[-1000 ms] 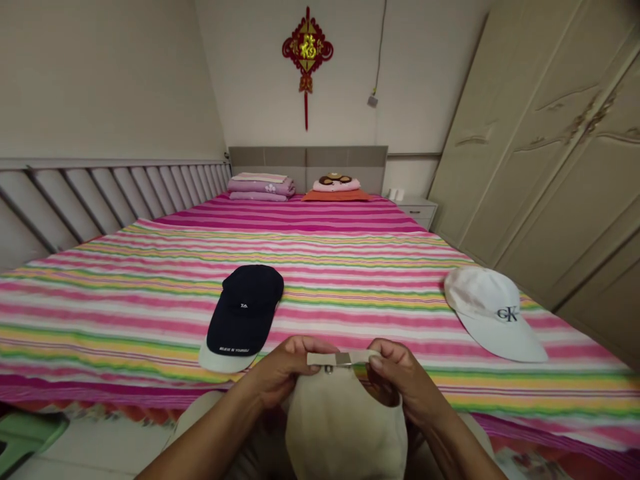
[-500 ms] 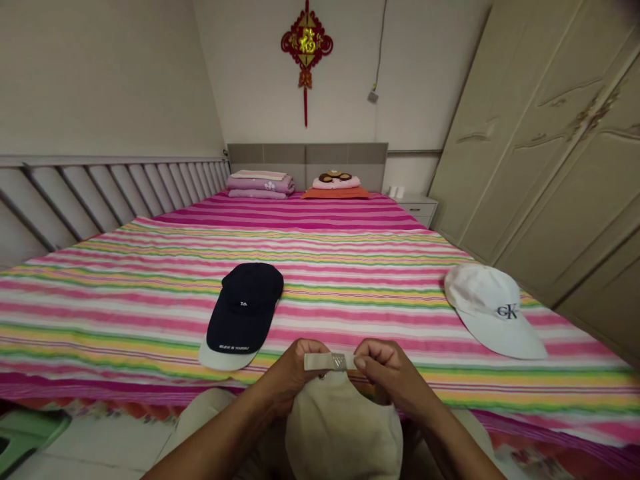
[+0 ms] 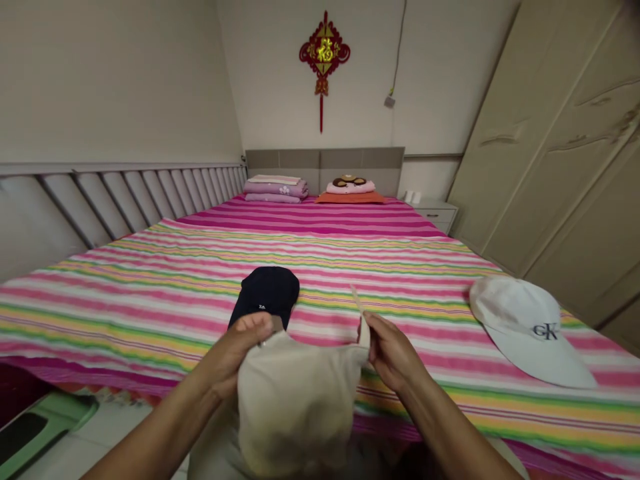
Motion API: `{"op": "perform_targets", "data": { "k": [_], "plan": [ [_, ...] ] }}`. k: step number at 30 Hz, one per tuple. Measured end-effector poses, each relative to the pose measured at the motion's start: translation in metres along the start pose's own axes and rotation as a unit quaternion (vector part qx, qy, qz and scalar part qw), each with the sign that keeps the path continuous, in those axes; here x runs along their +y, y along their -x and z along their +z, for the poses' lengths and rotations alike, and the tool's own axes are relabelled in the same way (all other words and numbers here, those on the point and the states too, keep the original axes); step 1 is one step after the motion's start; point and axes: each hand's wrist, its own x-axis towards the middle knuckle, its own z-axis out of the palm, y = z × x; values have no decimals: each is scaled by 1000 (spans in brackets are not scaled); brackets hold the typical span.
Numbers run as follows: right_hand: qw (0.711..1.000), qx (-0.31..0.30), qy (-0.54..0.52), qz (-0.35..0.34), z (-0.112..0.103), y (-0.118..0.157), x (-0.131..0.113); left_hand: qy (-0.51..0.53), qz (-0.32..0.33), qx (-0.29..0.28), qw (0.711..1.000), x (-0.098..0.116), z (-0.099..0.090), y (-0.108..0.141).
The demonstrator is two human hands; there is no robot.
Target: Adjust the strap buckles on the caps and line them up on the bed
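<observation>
A beige cap (image 3: 300,400) hangs between my two hands above my lap, its back opening turned away from me. My left hand (image 3: 245,347) pinches the cap's left back edge, close to the metal buckle. My right hand (image 3: 393,350) grips the loose strap (image 3: 365,327) at the right back edge, and the strap's free end sticks upward. The strap and buckle are apart. Behind my left hand a dark navy cap (image 3: 267,293) lies on the bed, its brim partly hidden. To the right rests a white cap (image 3: 525,327) with dark letters on its front.
The bed (image 3: 210,273) has a striped cover. Folded purple bedding (image 3: 275,190) and a pink and orange stack (image 3: 350,190) lie at the headboard. A metal rail (image 3: 150,193) runs along the left. A green stool (image 3: 55,427) stands at lower left, a wardrobe (image 3: 550,173) at right.
The cap's strap has come out of its buckle, and my hands have moved apart. The beige cap has shifted left and up, now covering part of the navy cap.
</observation>
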Motion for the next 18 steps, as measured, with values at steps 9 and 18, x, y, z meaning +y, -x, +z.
{"op": "perform_targets", "data": {
  "k": [9,18],
  "plan": [
    [999,-12,-2,32,84,-94,-19,-68,-34,94,993,110,-44,-70],
    [986,-5,146,85,89,-129,47,-158,26,243,957,107,-86,-188]
  ]
}}
